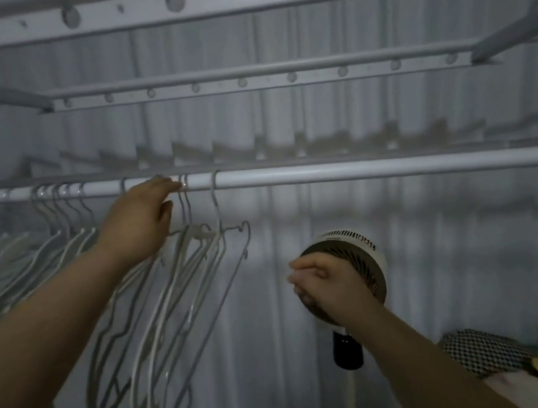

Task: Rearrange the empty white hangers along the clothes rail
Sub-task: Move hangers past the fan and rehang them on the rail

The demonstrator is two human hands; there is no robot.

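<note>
A white clothes rail (359, 170) runs across the view. Several empty white hangers (178, 303) hang from it left of the middle, and another bunch of hangers (57, 233) hangs further left. My left hand (140, 218) reaches up to the rail, its fingertips touching the rail and the hook of a hanger (184, 195), fingers mostly straight. My right hand (323, 282) is lower, below the rail and away from it, with fingers loosely curled and nothing visibly in it.
A small round fan (368, 259) on a pole stands behind my right hand. White curtains (442, 266) hang behind the rail. Perforated rack bars (243, 83) run overhead. Checked and yellow cloth (525, 365) lies at the bottom right.
</note>
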